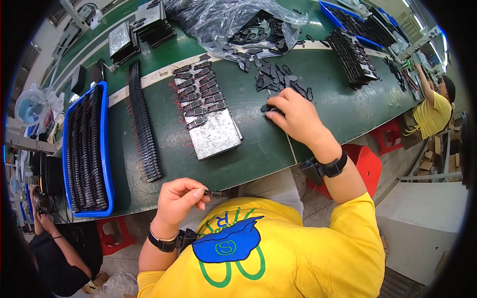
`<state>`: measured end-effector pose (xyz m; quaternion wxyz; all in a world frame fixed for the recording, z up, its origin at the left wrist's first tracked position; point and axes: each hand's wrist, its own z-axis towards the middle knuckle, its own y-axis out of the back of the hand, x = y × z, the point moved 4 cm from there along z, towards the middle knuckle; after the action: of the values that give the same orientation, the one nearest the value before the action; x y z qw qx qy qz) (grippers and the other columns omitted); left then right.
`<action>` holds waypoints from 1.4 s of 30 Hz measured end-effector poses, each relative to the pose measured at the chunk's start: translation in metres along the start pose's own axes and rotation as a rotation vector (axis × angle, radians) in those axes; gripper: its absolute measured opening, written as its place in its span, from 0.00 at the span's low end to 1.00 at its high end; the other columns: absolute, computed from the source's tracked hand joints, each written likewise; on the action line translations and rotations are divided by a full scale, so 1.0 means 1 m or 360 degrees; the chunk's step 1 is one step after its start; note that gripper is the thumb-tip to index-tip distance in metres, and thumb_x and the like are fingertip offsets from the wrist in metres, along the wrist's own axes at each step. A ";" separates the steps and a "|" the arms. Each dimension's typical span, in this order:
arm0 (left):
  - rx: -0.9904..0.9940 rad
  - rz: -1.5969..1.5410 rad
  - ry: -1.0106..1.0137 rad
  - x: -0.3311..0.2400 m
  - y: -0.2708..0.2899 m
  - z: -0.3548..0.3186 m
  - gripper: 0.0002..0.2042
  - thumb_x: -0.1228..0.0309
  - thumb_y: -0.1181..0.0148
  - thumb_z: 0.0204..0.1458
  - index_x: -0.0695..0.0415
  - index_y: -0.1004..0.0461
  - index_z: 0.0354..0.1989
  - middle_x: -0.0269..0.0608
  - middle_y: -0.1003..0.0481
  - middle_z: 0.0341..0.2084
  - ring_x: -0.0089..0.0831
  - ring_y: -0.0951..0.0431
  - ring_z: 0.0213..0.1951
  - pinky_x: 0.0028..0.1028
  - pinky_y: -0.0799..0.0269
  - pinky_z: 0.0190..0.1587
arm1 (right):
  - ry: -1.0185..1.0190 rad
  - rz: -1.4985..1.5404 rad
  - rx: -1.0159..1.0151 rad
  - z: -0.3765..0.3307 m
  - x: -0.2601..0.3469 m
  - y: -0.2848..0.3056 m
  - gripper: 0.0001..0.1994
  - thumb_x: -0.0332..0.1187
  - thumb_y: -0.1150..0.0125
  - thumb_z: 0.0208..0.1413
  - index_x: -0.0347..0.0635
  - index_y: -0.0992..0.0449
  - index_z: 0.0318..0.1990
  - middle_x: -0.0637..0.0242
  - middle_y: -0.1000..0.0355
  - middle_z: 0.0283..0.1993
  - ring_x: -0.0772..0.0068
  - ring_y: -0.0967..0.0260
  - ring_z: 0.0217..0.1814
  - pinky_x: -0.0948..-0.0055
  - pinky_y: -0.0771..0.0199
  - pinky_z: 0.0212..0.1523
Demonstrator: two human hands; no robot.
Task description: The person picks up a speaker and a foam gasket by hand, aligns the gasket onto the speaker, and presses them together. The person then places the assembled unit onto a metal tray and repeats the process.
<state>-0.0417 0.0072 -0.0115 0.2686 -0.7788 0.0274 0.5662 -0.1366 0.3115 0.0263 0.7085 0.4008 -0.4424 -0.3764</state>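
My left hand [177, 198] is held near my chest, below the table edge, its fingers pinched on a small dark metal part [214, 194]. My right hand [295, 118] reaches out over the green table [258, 144] and rests its fingertips on a small black plastic piece [268, 108] at the near edge of a loose scatter of black pieces [280, 79]. Left of that hand lies a grey metal plate [214, 133], with rows of small black parts with red wires [198, 92] on its far half.
A blue tray [104, 149] full of black parts sits at the left, a long row of black parts [143, 124] beside it. A clear plastic bag [233, 22] of pieces lies at the back. Stacked black parts [354, 57], red stools [367, 164] and other workers are nearby.
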 end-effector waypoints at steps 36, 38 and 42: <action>-0.0197 -0.0091 0.0120 -0.004 -0.005 0.005 0.06 0.75 0.44 0.56 0.66 0.25 0.37 0.45 0.22 0.25 0.22 0.24 0.21 0.19 0.28 0.24 | 0.0006 0.0348 0.0026 -0.045 0.043 0.014 0.09 0.19 0.42 0.44 0.35 0.28 0.35 0.59 0.28 0.36 0.67 0.27 0.30 0.74 0.28 0.31; -0.0212 -0.0102 0.0113 -0.003 -0.004 0.004 0.06 0.75 0.44 0.56 0.65 0.25 0.37 0.44 0.21 0.25 0.22 0.24 0.21 0.19 0.28 0.23 | -0.0054 0.0576 0.0038 -0.053 0.052 0.013 0.09 0.17 0.43 0.44 0.34 0.28 0.36 0.59 0.28 0.37 0.69 0.27 0.29 0.76 0.28 0.30; -0.0219 -0.0099 0.0117 -0.003 -0.004 0.004 0.06 0.74 0.44 0.57 0.65 0.24 0.37 0.43 0.21 0.25 0.21 0.24 0.21 0.18 0.28 0.23 | -0.0330 0.1682 0.0064 -0.066 0.068 -0.004 0.11 0.15 0.44 0.43 0.33 0.26 0.37 0.55 0.27 0.39 0.72 0.26 0.33 0.79 0.26 0.33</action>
<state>-0.0447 0.0116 -0.0076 0.2307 -0.8162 -0.0261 0.5290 -0.0538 0.2649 0.0259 0.7462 0.0977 -0.6585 0.0022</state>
